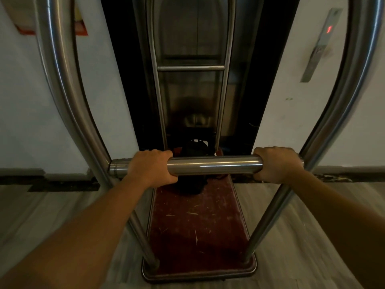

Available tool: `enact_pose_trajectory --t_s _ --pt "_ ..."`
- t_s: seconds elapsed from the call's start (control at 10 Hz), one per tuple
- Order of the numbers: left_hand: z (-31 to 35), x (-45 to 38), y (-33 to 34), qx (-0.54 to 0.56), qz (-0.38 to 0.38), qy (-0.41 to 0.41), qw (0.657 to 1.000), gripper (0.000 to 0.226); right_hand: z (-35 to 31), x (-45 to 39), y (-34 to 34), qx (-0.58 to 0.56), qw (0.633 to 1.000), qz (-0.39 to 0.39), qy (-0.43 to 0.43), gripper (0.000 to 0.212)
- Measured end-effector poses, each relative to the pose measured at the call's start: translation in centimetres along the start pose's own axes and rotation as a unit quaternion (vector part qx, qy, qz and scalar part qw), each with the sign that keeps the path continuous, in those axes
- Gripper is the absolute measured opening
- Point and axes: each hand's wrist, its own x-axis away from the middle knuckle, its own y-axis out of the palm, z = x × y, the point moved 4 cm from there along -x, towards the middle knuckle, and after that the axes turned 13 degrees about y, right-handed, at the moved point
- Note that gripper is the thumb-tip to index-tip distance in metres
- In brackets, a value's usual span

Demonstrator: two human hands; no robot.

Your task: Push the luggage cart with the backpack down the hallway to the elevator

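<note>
A steel luggage cart stands right in front of me, its horizontal push bar (pixel 214 165) at mid frame and its dark red carpeted deck (pixel 198 222) below. My left hand (pixel 153 167) is wrapped around the bar's left end, my right hand (pixel 278 164) around its right end. A black backpack (pixel 194 151) lies at the far end of the deck, partly hidden behind the bar. The cart's far end points at closed metal elevator doors (pixel 190 34) in a dark frame.
An elevator call panel (pixel 320 45) with a red lit floor number is mounted on the white wall to the right. A red and white sign (pixel 80 28) hangs on the left wall. Curved steel uprights (pixel 62 80) rise on both sides. Pale floor lies around the cart.
</note>
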Motion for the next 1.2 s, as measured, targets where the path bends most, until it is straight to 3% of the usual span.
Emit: enact_pose_trajectory --t_s 0.2,0.6,0.7,1.0,1.1,1.2 --pt "-0.1 0.3 0.0 0.003 0.003 0.008 1.0 0.043 -0.3 0.3 0.1 -0.008 1.0 0.008 -0.006 0.041" --pt "-1.2 2.2 -0.5 0.041 -0.031 0.013 0.999 0.039 -2.2 2.1 -0.6 -0.029 0.998 -0.053 -0.036 0.039" --pt "-1.5 3.0 -1.0 0.066 -0.061 0.023 0.996 0.04 -3.1 2.6 -1.4 -0.014 0.991 -0.124 -0.044 0.04" --pt "-2.6 4.0 -2.2 0.12 -0.167 0.06 0.977 0.044 -4.7 3.2 -3.0 0.093 0.976 -0.193 -0.037 0.058" --pt "-3.2 3.2 -4.6 0.089 -0.187 0.078 0.975 0.049 -5.2 2.6 -5.2 0.13 0.967 -0.212 -0.055 0.051" --pt "-3.6 2.3 -6.6 0.089 -0.159 0.085 0.98 0.039 -5.6 1.8 -7.1 0.131 0.972 -0.181 -0.072 0.03"
